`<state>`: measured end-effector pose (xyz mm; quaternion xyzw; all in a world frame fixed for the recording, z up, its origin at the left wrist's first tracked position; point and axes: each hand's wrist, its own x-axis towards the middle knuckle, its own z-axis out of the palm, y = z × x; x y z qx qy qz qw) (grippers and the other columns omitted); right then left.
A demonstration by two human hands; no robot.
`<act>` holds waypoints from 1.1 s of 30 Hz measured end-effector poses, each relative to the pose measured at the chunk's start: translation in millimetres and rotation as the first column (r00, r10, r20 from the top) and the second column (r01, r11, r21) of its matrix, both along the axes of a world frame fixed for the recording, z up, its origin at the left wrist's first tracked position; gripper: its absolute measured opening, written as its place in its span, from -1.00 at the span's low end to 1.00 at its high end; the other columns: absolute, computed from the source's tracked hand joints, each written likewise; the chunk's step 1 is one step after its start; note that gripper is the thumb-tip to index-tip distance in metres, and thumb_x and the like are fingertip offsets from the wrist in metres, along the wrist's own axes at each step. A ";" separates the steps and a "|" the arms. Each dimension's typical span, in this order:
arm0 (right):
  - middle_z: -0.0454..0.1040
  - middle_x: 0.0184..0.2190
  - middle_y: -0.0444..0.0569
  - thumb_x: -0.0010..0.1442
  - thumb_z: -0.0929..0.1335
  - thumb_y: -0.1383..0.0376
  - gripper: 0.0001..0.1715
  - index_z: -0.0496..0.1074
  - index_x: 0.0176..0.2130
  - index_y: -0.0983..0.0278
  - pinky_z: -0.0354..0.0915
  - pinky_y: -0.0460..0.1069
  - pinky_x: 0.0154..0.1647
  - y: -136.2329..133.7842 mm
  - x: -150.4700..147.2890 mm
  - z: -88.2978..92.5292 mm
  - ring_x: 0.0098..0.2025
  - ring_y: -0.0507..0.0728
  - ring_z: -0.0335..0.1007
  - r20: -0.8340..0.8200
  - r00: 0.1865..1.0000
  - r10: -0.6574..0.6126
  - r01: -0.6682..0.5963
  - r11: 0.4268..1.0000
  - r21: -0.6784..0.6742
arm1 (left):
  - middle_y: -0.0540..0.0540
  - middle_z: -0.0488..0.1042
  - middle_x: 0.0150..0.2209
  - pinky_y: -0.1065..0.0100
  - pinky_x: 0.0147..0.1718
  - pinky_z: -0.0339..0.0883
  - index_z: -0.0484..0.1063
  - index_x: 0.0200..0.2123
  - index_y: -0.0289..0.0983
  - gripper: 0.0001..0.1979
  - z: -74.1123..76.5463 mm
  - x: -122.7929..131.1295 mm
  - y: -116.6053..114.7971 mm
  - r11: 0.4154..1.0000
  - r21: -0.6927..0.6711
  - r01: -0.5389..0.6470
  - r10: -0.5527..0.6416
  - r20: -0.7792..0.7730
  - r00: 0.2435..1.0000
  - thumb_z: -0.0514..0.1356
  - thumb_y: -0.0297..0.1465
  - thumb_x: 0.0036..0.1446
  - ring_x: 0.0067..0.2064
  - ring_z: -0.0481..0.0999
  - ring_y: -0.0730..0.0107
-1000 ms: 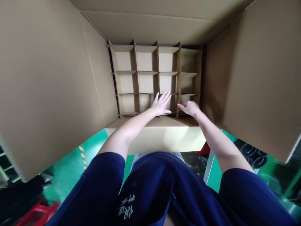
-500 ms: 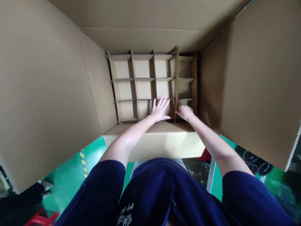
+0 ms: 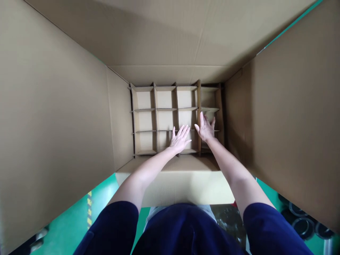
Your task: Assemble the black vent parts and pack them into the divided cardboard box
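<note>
Cardbd divider grid (image 3: 166, 109) stands upright at far end of carton (image 3: 175, 187), long axis running L–R, cells open upward. L hand (image 3: 180, 140) open, fingers spread, over front-row cell; R hand (image 3: 205, 128) open, just beside tall divider strip (image 3: 199, 102), gripping nothing.

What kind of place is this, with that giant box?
Probably a factory or packing warehouse: a large open carton with cardboard dividers inside, a shiny green floor with yellow marking, and black rings nearby.

One left hand (image 3: 180, 139) and one right hand (image 3: 205, 128) are over one cardboard box (image 3: 183, 187), which has three raised flaps (image 3: 53, 117) and one cardboard divider (image 3: 198, 113) forming twelve compartments (image 3: 165, 119): four across, three deep.
</note>
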<state>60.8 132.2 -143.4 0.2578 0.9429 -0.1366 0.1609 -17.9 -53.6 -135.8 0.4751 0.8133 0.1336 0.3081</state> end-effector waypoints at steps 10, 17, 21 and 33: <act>0.58 -0.08 0.22 0.44 0.01 0.34 -0.24 -0.14 0.52 0.51 -0.09 0.37 0.44 -6.6 -2.5 -3.8 0.05 0.30 0.40 -0.015 1.000 -0.019 0.021 0.994 0.107 | -0.11 0.16 0.47 -0.11 0.51 -0.42 0.05 0.49 -0.29 -0.32 -14.3 -71.9 89.9 0.995 0.001 -0.103 0.103 -0.064 0.993 -0.21 -0.60 0.33 0.53 -0.04 0.19; 0.40 0.20 0.30 0.46 0.15 0.02 -0.16 0.01 0.50 0.44 -0.17 0.48 0.44 -14.7 -7.3 -4.3 0.20 0.41 0.28 -0.045 0.999 0.008 -0.002 0.989 0.146 | -0.13 -0.06 0.53 -0.12 0.50 -0.45 -0.11 0.53 -0.31 -0.36 -22.7 -57.5 71.8 0.997 0.061 -0.039 0.048 -0.161 0.986 -0.12 -0.36 0.45 0.56 -0.23 0.16; 0.25 0.34 0.34 0.47 0.15 0.13 -0.27 0.14 0.44 0.46 -0.02 0.37 0.45 10.2 9.0 29.7 0.39 0.40 0.11 -0.126 0.988 -0.091 0.110 0.982 0.156 | -0.19 -0.08 0.53 -0.14 0.49 -0.46 -0.13 0.53 -0.33 -0.34 -23.5 -64.4 72.4 0.996 0.084 -0.020 0.031 -0.130 0.991 -0.09 -0.32 0.44 0.56 -0.22 0.13; 0.57 -0.06 0.46 0.34 0.28 0.49 -0.63 0.56 0.02 0.59 0.44 0.11 0.10 57.2 50.0 85.5 0.07 0.37 0.56 0.649 0.707 -0.283 0.288 0.952 0.102 | -0.39 0.05 0.48 -0.29 0.42 -0.61 0.08 0.46 -0.42 -0.20 1.1 29.7 70.1 0.901 0.288 0.323 -0.362 0.093 0.928 0.11 -0.04 0.35 0.54 -0.15 -0.05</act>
